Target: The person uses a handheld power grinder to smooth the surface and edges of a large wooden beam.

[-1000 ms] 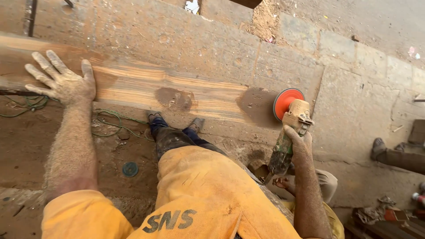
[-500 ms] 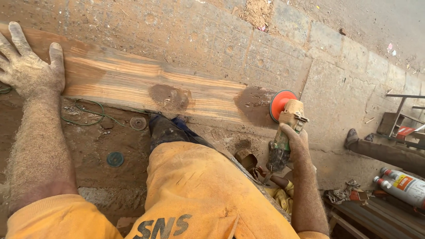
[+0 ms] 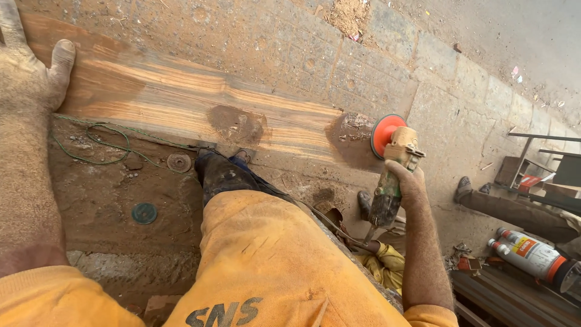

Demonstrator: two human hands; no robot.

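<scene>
Since the earlier frame our left hand (image 3: 24, 72) has slid to the frame's upper left, flat and open on the plank (image 3: 181, 103). Our right hand (image 3: 407, 181) grips the grinder (image 3: 393, 163) at the plank's right end; the plank runs left-right.

Lay at the lower right, on dark metal bars (image 3: 484, 297): a grey cylindrical cartridge (image 3: 532, 257) with a red-and-yellow label (image 3: 523, 246), a white nozzle end and an orange-red band near its far end. Stood farther up by the right edge: a small red-and-white package (image 3: 528, 181) against a metal frame (image 3: 532, 151).
</scene>
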